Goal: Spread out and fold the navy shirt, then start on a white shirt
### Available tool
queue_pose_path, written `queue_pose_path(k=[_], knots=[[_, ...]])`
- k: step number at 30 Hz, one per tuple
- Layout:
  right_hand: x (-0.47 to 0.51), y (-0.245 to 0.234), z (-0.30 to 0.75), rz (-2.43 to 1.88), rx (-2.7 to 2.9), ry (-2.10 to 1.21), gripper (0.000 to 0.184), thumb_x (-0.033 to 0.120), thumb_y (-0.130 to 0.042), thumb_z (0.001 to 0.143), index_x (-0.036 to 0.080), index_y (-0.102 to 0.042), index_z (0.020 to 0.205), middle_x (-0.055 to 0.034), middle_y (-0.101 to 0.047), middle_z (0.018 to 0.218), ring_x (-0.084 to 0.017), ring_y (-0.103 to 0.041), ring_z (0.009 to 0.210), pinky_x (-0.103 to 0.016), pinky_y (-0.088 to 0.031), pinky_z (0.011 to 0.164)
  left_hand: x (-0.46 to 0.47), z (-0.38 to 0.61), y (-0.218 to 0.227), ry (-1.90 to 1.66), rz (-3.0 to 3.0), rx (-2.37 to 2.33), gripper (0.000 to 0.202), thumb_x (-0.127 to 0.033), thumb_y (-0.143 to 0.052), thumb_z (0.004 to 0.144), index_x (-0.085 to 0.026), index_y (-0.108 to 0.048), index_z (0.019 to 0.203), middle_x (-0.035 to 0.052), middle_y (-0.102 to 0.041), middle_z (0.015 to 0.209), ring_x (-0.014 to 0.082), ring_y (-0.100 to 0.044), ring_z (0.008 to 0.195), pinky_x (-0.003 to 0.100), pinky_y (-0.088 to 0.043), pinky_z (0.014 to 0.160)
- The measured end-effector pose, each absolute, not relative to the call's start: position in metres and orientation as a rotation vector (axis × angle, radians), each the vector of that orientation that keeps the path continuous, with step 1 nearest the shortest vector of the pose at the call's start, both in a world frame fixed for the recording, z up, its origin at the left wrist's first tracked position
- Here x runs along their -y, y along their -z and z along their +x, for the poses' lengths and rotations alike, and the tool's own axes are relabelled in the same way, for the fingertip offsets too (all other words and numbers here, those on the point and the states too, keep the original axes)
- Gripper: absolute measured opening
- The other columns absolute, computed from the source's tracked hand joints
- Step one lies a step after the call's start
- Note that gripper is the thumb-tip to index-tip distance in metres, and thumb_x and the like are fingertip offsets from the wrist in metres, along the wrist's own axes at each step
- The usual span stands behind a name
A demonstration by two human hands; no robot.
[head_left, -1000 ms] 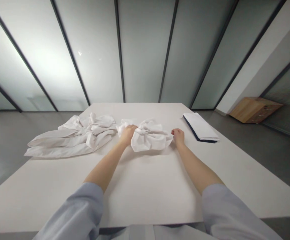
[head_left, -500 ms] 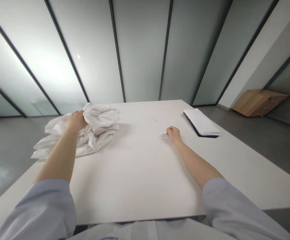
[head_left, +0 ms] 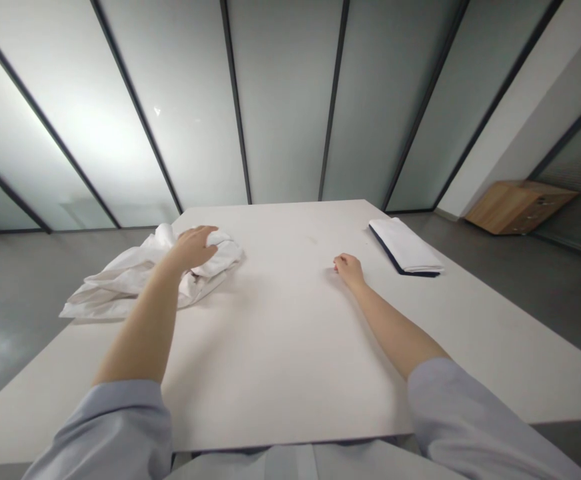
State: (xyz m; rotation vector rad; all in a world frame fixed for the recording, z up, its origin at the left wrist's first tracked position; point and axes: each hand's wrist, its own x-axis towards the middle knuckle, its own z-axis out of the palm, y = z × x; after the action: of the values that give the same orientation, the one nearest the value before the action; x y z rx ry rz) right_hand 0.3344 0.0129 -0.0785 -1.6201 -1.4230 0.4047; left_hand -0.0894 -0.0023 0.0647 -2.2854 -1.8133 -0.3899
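A crumpled heap of white cloth (head_left: 120,277) lies on the left part of the white table (head_left: 280,347), one corner hanging over the table's left edge. Whether it is one piece or more, I cannot tell. Over the right part of this heap is my left hand (head_left: 195,248), open, thumb apart from the fingers, seemingly resting on the cloth or just above it. My right hand (head_left: 349,269) rests on the table right of the middle, fingers curled closed, with nothing seen in them. Beyond it to the right, a folded white cloth (head_left: 405,243) lies on a dark blue folded one (head_left: 387,253).
Frosted glass panels (head_left: 285,100) with dark frames stand behind the table. A wooden cabinet (head_left: 515,205) stands on the grey floor at the far right.
My left hand has let go of the white cloth, opened and moved right. The bunched upper part of the heap has dropped and lies flatter. My right hand has stayed put.
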Motion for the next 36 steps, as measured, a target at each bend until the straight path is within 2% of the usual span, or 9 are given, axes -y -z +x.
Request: queue_pose_path(k=[4, 8, 11, 17, 20, 24, 29, 33, 36], knots=[[-0.012, 0.080, 0.335, -1.595, 1.390, -0.409, 0.019, 0.031, -0.045, 0.072, 0.022, -0.054, 0.058, -0.0004, -0.058, 0.054, -0.018, -0.054, 0.057, -0.028, -0.038, 0.059, 0.006, -0.001, -0.020, 0.616, -2.696, 1.549, 0.049, -0.028, -0.046, 0.083, -0.019, -0.050, 0.131, 0.0075, -0.061, 0.126, 0.0200, -0.061, 0.105, 0.034, -0.044, 0.097], [-0.018, 0.086, 0.339, -1.545, 1.240, -0.384, 0.015, 0.032, -0.046, 0.070, 0.022, -0.055, 0.062, -0.0008, -0.061, 0.061, -0.018, -0.056, 0.066, -0.028, -0.041, 0.064, 0.002, 0.042, 0.050, 0.528, -2.753, 1.581, 0.043, -0.023, -0.048, 0.083, -0.019, -0.055, 0.125, 0.0096, -0.057, 0.132, 0.0226, -0.050, 0.124, 0.040, -0.036, 0.107], [-0.027, 0.090, 0.346, -1.524, 1.062, -0.334, 0.014, 0.031, -0.046, 0.068, 0.022, -0.056, 0.072, -0.0017, -0.063, 0.072, -0.019, -0.056, 0.075, -0.029, -0.044, 0.073, -0.002, 0.040, 0.078, 0.544, -2.759, 1.654, 0.038, -0.026, -0.048, 0.085, -0.018, -0.057, 0.121, 0.0104, -0.059, 0.129, 0.0223, -0.052, 0.122, 0.037, -0.037, 0.106], [-0.038, 0.085, 0.393, -1.711, 0.785, -0.129, 0.033, 0.030, -0.043, 0.069, 0.016, -0.062, 0.093, -0.0094, -0.065, 0.095, -0.022, -0.058, 0.089, -0.034, -0.044, 0.083, -0.001, 0.031, 0.078, 0.552, -2.819, 1.592, 0.036, -0.028, -0.049, 0.084, -0.015, -0.062, 0.114, 0.0117, -0.060, 0.128, 0.0235, -0.054, 0.120, 0.035, -0.038, 0.106], [-0.035, 0.088, 0.428, -1.946, 0.890, -0.156, 0.031, 0.031, -0.048, 0.069, 0.016, -0.067, 0.089, -0.0109, -0.068, 0.088, -0.026, -0.060, 0.087, -0.037, -0.045, 0.081, -0.001, 0.033, 0.077, 0.553, -2.813, 1.589, 0.036, -0.028, -0.048, 0.084, -0.015, -0.061, 0.115, 0.0121, -0.060, 0.127, 0.0236, -0.054, 0.119, 0.036, -0.039, 0.106], [-0.027, 0.092, 0.461, -2.176, 1.043, -0.053, 0.036, 0.034, -0.056, 0.067, 0.016, -0.071, 0.094, -0.0138, -0.069, 0.096, -0.031, -0.061, 0.094, -0.043, -0.044, 0.085, 0.000, 0.033, 0.078, 0.564, -2.813, 1.585, 0.035, -0.029, -0.048, 0.084, -0.016, -0.062, 0.115, 0.0113, -0.060, 0.127, 0.0232, -0.054, 0.119, 0.035, -0.039, 0.105], [-0.021, 0.079, 0.482, -2.178, 1.132, -0.022, 0.031, 0.030, -0.051, 0.072, 0.015, -0.071, 0.091, -0.0147, -0.068, 0.090, -0.031, -0.060, 0.092, -0.041, -0.044, 0.081, 0.001, 0.033, 0.077, 0.559, -2.815, 1.581, 0.035, -0.029, -0.049, 0.084, -0.017, -0.062, 0.115, 0.0111, -0.059, 0.128, 0.0233, -0.053, 0.120, 0.036, -0.038, 0.106], [-0.014, 0.067, 0.507, -2.112, 0.997, 0.318, 0.038, 0.029, -0.054, 0.073, 0.014, -0.064, 0.106, -0.0194, -0.061, 0.114, -0.035, -0.051, 0.110, -0.050, -0.038, 0.092, 0.001, 0.033, 0.078, 0.545, -2.812, 1.572, 0.036, -0.029, -0.047, 0.085, -0.016, -0.061, 0.116, 0.0117, -0.059, 0.129, 0.0237, -0.052, 0.122, 0.036, -0.037, 0.107], [-0.008, 0.068, 0.530, -2.297, 0.827, 0.193, 0.057, 0.036, -0.068, 0.065, 0.012, -0.059, 0.115, -0.0265, -0.052, 0.125, -0.042, -0.044, 0.117, -0.057, -0.033, 0.094, 0.000, 0.032, 0.081, 0.534, -2.806, 1.572, 0.037, -0.029, -0.048, 0.085, -0.016, -0.061, 0.117, 0.0114, -0.059, 0.130, 0.0235, -0.052, 0.122, 0.036, -0.037, 0.107]])
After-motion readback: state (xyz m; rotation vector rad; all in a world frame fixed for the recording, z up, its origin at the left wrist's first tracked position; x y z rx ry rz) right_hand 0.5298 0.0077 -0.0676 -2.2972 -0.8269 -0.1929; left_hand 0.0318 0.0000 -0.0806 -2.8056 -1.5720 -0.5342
